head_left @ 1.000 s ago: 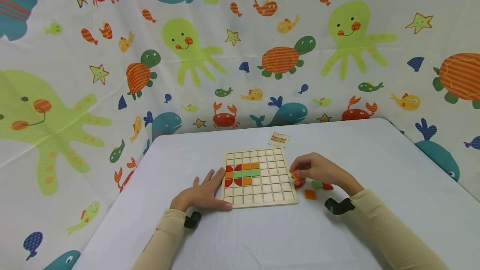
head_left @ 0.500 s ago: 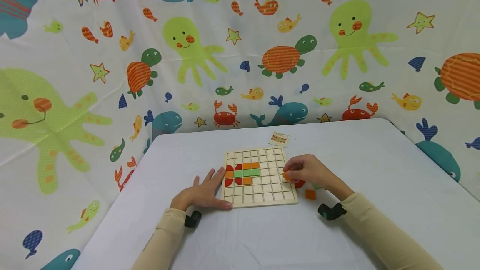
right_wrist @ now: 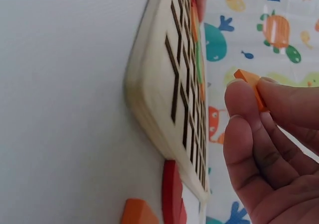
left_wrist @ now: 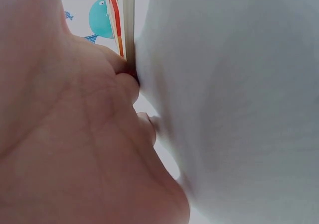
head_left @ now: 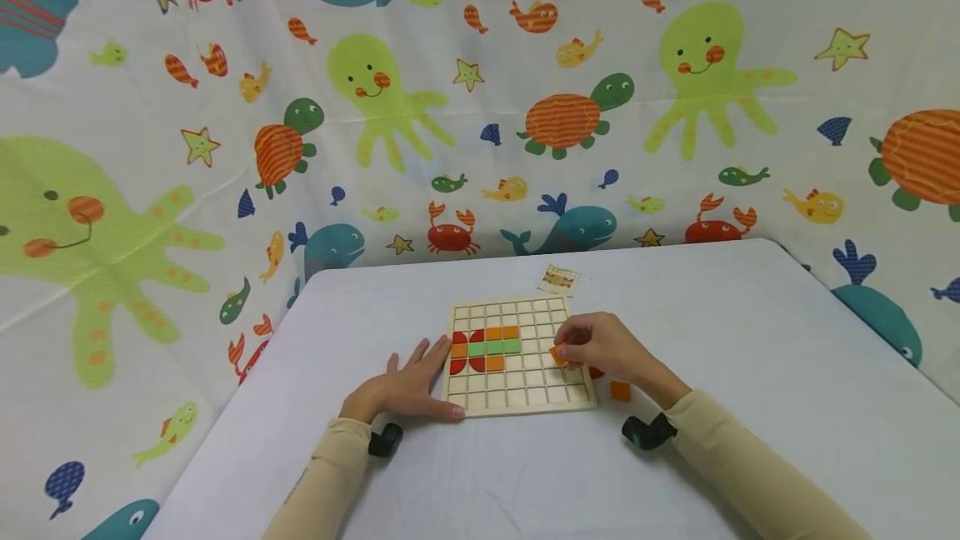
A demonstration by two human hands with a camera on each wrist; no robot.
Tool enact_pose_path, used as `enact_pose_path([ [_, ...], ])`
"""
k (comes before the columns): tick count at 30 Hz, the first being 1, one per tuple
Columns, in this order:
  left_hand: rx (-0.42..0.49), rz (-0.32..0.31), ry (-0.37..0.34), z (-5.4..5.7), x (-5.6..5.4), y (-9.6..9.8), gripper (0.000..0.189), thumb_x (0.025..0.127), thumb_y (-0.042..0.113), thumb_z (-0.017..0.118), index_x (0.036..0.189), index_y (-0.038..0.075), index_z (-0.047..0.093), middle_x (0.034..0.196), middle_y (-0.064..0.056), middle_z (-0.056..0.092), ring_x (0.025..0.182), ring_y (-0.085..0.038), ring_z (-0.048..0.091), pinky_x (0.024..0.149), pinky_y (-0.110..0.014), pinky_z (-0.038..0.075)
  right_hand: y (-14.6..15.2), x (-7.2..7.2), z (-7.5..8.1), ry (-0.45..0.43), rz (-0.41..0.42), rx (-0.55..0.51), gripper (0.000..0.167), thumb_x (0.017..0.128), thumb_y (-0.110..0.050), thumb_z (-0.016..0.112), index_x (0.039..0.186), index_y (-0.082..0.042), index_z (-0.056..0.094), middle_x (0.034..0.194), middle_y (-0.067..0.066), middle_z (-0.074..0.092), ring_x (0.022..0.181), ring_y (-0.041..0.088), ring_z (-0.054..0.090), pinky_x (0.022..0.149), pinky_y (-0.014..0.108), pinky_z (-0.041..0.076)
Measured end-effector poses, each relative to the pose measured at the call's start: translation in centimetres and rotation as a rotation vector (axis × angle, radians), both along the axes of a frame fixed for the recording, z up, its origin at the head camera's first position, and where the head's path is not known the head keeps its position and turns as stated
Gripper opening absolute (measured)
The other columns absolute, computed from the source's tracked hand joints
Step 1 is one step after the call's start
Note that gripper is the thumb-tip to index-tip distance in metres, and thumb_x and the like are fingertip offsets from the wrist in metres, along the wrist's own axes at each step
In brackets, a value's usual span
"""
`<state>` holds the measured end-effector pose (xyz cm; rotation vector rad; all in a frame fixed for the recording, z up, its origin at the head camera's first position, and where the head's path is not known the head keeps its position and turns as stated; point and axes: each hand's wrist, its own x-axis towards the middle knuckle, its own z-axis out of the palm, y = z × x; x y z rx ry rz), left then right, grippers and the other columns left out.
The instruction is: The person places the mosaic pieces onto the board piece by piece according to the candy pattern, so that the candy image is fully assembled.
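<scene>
A wooden grid board [head_left: 525,398] lies on the white table, with red, orange and green tiles set in its left half. My left hand [head_left: 401,392] rests spread at the board's left edge, fingers and thumb touching it. In the left wrist view the palm [left_wrist: 84,134] fills much of the frame beside the board's edge [left_wrist: 128,25]. Over the right part of the board, my right hand [head_left: 603,347] pinches an orange square tile [head_left: 558,355] between thumb and fingertips. The right wrist view shows this orange tile [right_wrist: 252,87] held tilted, apart from the board.
Off the board's right edge lie a loose orange tile [head_left: 620,391] and a red piece [head_left: 596,372], partly behind the right hand. A small pattern card [head_left: 559,280] sits behind the board. A cloth printed with sea animals [head_left: 480,107] hangs beyond the table.
My right hand has moved left with the orange tile, from beside the loose pieces to over the board's right columns. The left hand has stayed in place.
</scene>
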<state>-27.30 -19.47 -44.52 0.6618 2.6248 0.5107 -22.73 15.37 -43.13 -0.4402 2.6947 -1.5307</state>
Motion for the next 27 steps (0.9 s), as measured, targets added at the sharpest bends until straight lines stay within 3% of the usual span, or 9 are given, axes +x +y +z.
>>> enact_pose_path([
  [10,-0.006,0.013,0.008,0.2,0.4,0.0,0.125,0.08,0.063,0.086,0.173,0.013,0.019,0.179,-0.01,0.015,0.163,-0.039,0.002,0.122,-0.075,-0.003,-1.3,-1.1,1.0,0.031,-0.006,-0.032,0.004,0.099,-0.006,0.076,0.103,-0.003,0.076,0.093,0.006,0.07,0.072,0.023,0.072,0.074,0.034,0.063],
  [27,0.022,-0.005,0.002,0.3,0.5,-0.1,0.126,0.08,0.066,0.084,0.173,0.011,0.018,0.179,-0.01,0.014,0.164,-0.038,0.001,0.123,-0.073,-0.006,-4.1,-2.0,1.8,0.024,-0.021,-0.182,0.021,0.106,-0.001,0.064,0.124,0.007,0.072,0.104,0.015,0.077,0.09,0.035,0.077,0.086,0.037,0.063],
])
